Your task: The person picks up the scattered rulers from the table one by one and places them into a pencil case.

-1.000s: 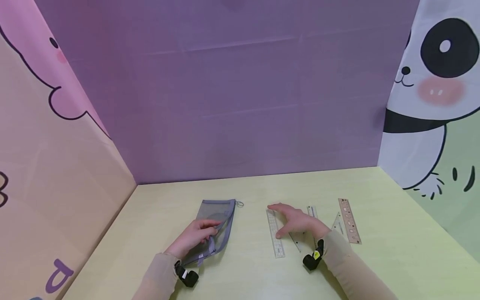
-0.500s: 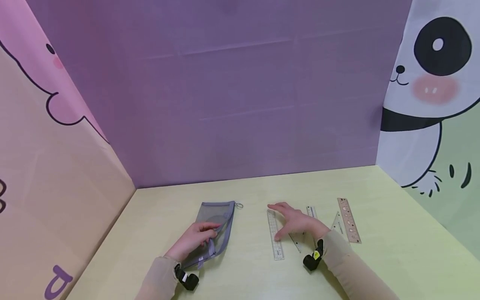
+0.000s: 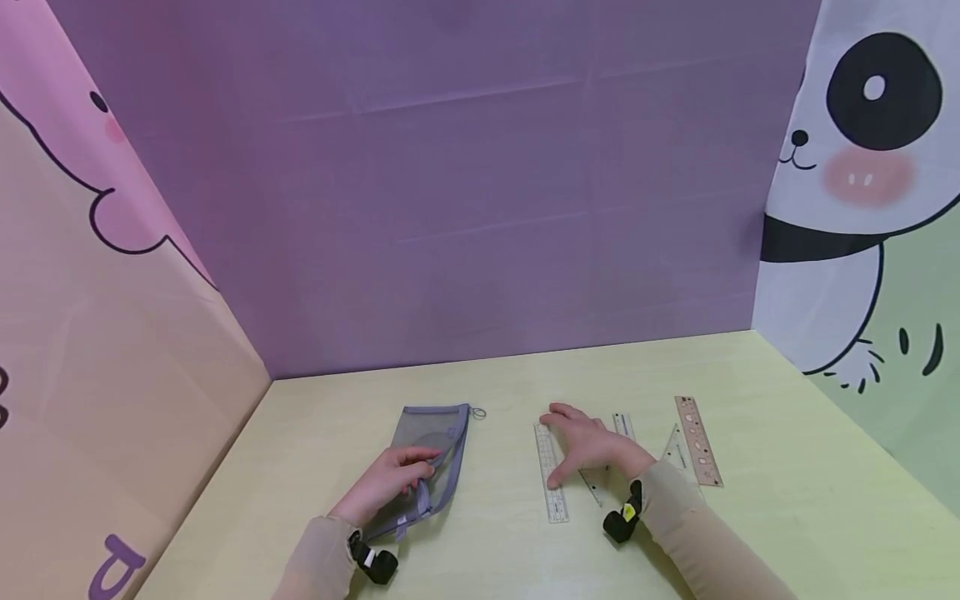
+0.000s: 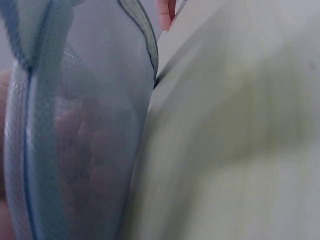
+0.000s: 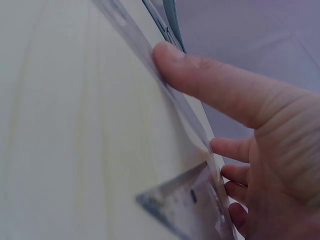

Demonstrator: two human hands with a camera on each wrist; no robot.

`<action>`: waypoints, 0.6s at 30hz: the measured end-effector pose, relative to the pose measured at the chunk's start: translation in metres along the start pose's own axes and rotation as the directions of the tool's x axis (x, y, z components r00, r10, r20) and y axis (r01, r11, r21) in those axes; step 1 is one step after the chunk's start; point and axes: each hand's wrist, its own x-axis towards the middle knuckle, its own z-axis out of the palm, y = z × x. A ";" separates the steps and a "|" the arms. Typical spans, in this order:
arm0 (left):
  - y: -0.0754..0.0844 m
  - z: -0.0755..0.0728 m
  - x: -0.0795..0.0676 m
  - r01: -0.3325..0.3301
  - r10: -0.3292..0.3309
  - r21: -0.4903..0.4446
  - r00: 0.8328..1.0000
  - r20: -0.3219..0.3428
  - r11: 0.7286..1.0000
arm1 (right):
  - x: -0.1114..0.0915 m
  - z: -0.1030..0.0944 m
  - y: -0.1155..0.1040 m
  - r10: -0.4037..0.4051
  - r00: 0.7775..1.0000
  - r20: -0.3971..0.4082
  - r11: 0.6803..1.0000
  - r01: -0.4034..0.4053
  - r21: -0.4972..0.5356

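Observation:
My left hand [image 3: 390, 479] grips a grey-blue mesh zipper pouch [image 3: 429, 423] by its edge. In the left wrist view, fingers show faintly through the pouch's sheer mesh [image 4: 110, 100]. To the right, a clear ruler [image 3: 556, 505] lies lengthwise on the table. My right hand [image 3: 588, 442] spreads over it, thumb on its near part and fingertips around its far end. The right wrist view has the thumb [image 5: 200, 75] at the ruler's edge [image 5: 187, 112]. Under my right palm lies a clear set square [image 3: 591, 482], partly hidden.
Beyond my right hand lies another clear ruler [image 3: 623, 425], half covered. A second clear set square [image 3: 677, 450] and a pink ruler [image 3: 699, 442] with cut-out shapes lie farther right. A purple backdrop [image 3: 480, 208] rises behind the table [image 3: 510, 567].
My right thumb has slid slightly nearer along the ruler, and the fingers have drawn in a little at its far end. My left hand stays on the pouch. The head view shifts slightly.

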 end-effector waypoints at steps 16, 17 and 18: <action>0.001 0.000 0.000 -0.001 0.001 0.014 1.000 -0.003 1.000 | 0.003 0.002 0.000 0.026 1.000 0.013 0.999 -0.027 0.032; 0.001 0.000 -0.001 0.006 -0.006 0.008 1.000 -0.003 1.000 | 0.003 0.002 0.001 0.028 1.000 0.013 0.999 -0.029 0.039; 0.001 0.000 -0.001 0.009 -0.009 0.007 1.000 -0.004 1.000 | 0.003 0.003 0.001 0.030 0.999 0.014 0.999 -0.030 0.041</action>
